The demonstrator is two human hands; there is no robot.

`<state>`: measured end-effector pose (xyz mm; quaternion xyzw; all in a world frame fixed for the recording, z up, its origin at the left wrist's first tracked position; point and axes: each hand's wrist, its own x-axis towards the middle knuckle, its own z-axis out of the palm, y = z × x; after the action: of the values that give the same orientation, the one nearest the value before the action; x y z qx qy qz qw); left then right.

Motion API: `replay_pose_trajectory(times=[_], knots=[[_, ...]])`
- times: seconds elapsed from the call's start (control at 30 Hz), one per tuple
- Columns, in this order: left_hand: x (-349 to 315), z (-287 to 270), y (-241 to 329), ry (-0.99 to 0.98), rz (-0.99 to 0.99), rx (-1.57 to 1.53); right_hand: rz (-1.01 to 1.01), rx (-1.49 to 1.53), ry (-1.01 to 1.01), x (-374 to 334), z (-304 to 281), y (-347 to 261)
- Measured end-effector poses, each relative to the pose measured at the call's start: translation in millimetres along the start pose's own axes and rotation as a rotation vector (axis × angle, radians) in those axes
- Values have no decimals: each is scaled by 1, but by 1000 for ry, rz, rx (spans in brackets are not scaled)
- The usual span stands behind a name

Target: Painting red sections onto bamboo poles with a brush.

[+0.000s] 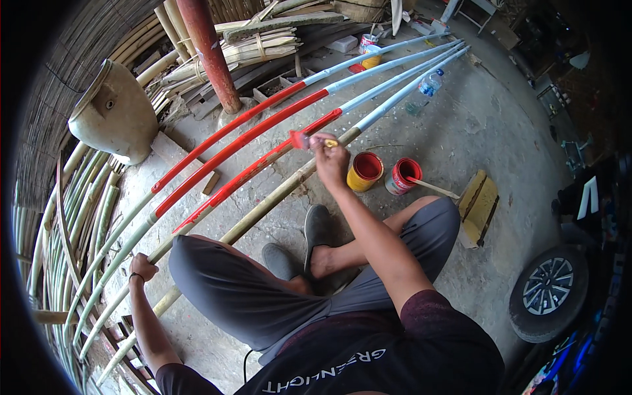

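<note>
My right hand (331, 161) is closed on a paintbrush (303, 140) with red-wet bristles, held at a long bamboo pole (263, 160). That pole is light blue at its far end, unevenly red in the middle and bare nearer me. My left hand (143, 268) is wrapped round its bare part. Two poles beyond it, including a glossy one (243, 140), have solid red middles and light blue far ends. Nearest my legs lies a pole (266, 199) with a bare middle and blue far end. A yellow can (364, 172) and a red-and-white can (401, 178) hold red paint.
A stick (431, 187) leans out of the red-and-white can, near a yellow wooden block (478, 209). A plastic bottle (431, 84) stands by the blue ends. A red post (210, 56), a large pot (113, 115) and stacked bamboo lie left; a vehicle wheel (548, 289) is right.
</note>
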<state>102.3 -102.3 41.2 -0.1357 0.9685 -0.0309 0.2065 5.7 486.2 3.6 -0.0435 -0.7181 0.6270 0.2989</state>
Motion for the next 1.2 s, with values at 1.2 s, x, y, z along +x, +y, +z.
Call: replay_pose_trajectory(times=[1.2], knots=[[-9,-7,-6,67,53,-145,-111,170,-565,-138,162,-98]])
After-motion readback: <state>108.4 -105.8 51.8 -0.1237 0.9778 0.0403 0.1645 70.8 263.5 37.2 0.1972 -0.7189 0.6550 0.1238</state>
